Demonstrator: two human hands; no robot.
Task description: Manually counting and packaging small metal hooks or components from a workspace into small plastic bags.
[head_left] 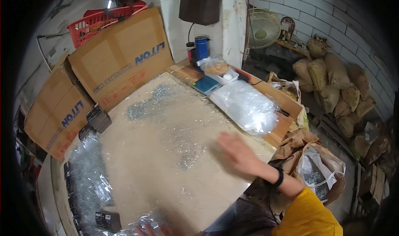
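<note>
My right hand [239,153] is over the right side of the tan tabletop [137,153], its fingers smeared by motion. Left of it lie small, thin metal pieces [187,153], pin-like, scattered in a loose patch. A denser heap of the same pieces [151,103] lies farther back. Only the fingertips of my left hand [153,230] show at the bottom edge, spread apart beside clear plastic packets [145,220]. More shiny clear packets [89,173] are piled along the left edge. A small dark block-shaped bundle [108,222] sits near my left hand.
Cardboard sheets [124,57] wall the back left, with a red basket [104,26] behind. Clear plastic bags [245,105], a teal-topped scale [206,85] and a blue can [201,48] stand at the back right. An open sack [320,169] is by my right arm.
</note>
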